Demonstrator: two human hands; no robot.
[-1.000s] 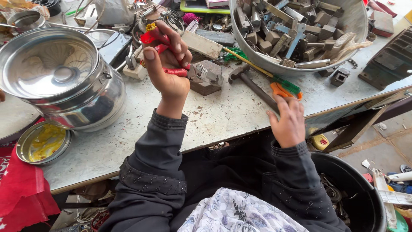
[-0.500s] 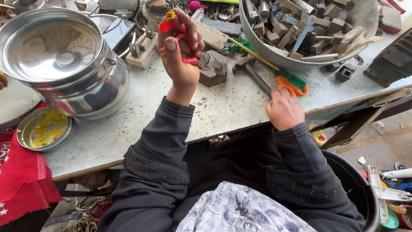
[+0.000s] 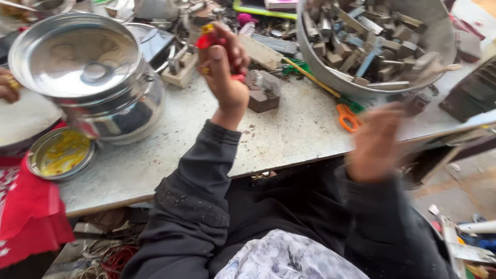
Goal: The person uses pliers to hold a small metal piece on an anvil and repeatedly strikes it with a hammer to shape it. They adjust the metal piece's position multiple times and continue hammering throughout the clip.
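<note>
My left hand (image 3: 226,67) is raised over the grey worktable (image 3: 289,132) and closed around a red-handled tool (image 3: 209,39) with a yellow tip. A small metal block (image 3: 262,92) lies on the table just right of that hand. My right hand (image 3: 376,142) is blurred by motion at the table's front edge; whether it holds anything is not discernible. An orange-handled tool (image 3: 347,114) lies on the table just left of it. Both arms wear dark sleeves.
A large steel pot with a lid (image 3: 88,72) stands at left, a small steel dish with yellow residue (image 3: 61,153) beside it. A big metal bowl (image 3: 444,41) full of metal pieces sits at back right. Another person's hand (image 3: 8,85) shows at the left edge.
My right hand has lifted off the table edge and moved right, now blurred. My left hand still grips the red-handled tool, held up a little higher.
</note>
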